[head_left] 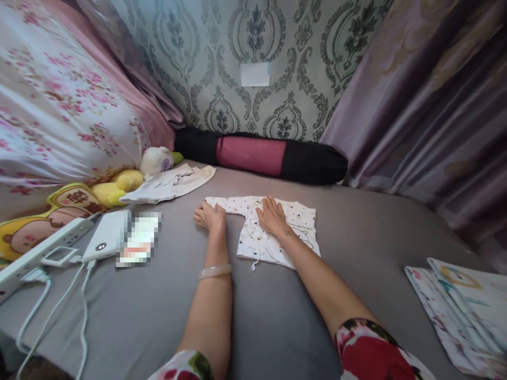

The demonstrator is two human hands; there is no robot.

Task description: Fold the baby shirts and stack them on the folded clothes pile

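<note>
A small white baby top (249, 240) with a tiny scattered print lies flat on the grey sheet. One sleeve stretches out to the left, while the opposite sleeve appears folded in over the body. A short tie hangs from its lower edge. My left hand (209, 215) is closed on the cuff end of the outstretched sleeve, its fingertips partly hidden. Palm down, my right hand (272, 215) lies flat on the upper middle of the top with its fingers stretched out.
Folded clothes (455, 311) lie at the right. On the left are another white garment (170, 182), plush toys (114, 187), a power bank (106, 237), a blurred phone (138, 240) and a power strip (71, 235) with cables. A black-and-pink bolster bag (253, 155) lies along the wall.
</note>
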